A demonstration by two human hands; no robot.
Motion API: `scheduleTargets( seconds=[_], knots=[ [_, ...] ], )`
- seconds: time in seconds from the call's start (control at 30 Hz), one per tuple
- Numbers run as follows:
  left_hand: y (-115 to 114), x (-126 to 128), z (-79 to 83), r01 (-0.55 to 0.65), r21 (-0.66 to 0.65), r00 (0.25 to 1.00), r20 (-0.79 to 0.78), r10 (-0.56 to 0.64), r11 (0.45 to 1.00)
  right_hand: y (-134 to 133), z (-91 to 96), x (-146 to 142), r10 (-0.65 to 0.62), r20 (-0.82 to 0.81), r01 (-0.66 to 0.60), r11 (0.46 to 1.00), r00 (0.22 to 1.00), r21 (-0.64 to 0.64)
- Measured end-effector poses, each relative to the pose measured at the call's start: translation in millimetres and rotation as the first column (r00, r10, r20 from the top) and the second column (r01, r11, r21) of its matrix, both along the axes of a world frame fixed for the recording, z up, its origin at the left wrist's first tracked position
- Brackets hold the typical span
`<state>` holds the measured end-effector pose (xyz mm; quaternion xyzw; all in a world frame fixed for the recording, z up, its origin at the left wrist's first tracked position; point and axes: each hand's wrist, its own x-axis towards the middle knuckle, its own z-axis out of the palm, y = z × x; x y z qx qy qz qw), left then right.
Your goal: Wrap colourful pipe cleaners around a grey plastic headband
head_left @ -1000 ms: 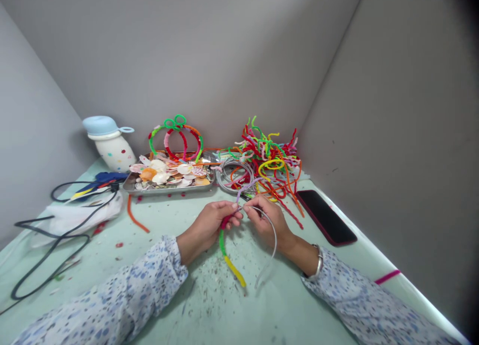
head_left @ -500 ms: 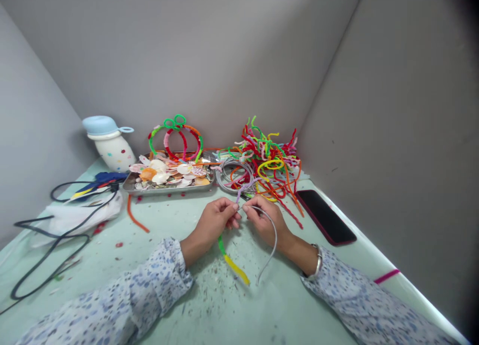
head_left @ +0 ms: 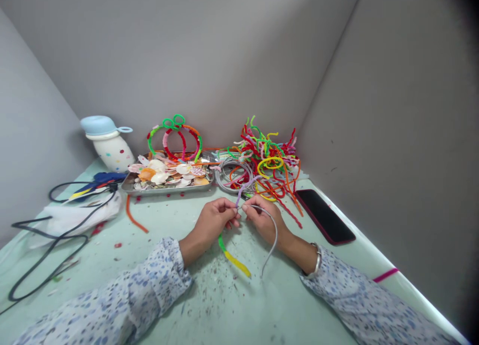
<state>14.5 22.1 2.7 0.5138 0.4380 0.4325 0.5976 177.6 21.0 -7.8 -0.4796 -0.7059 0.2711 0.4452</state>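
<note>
My left hand (head_left: 215, 219) is closed in a pinch around a fuzzy pipe cleaner. Its purple end (head_left: 245, 187) sticks up beyond the fingertips, and a green and yellow fuzzy length (head_left: 238, 264) hangs out below the same hand. Close beside it, my right hand (head_left: 265, 220) pinches a thin grey wire (head_left: 276, 231), which arcs over that hand and down toward the table. Where wire and pipe cleaner meet, fingertips partly cover them. I cannot tell whether the purple and the green-yellow pieces are joined.
Behind my hands lie a grey wire coil (head_left: 226, 181) and a heap of coloured pipe cleaners (head_left: 267, 148). A metal tray (head_left: 168, 190) of shells carries fuzzy rings (head_left: 174, 140). A bottle (head_left: 111, 153), black cable (head_left: 45, 235) and plastic bag (head_left: 80, 222) are left, a phone (head_left: 325, 217) right.
The hanging yellow end and the free end of the grey wire have swung slightly up and to the right. Both hands keep their pinches in nearly the same place.
</note>
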Motion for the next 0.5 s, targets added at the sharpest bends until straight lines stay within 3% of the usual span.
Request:
scheduleTargets(
  seconds=[0.5],
  knots=[
    [-0.1, 1.2, 1.7, -0.039, -0.034, 0.999, -0.013, 0.038, 0.999, 6.2, -3.0, 1.3, -0.013, -0.049, 0.009, 0.996, 0.999, -0.093]
  ],
)
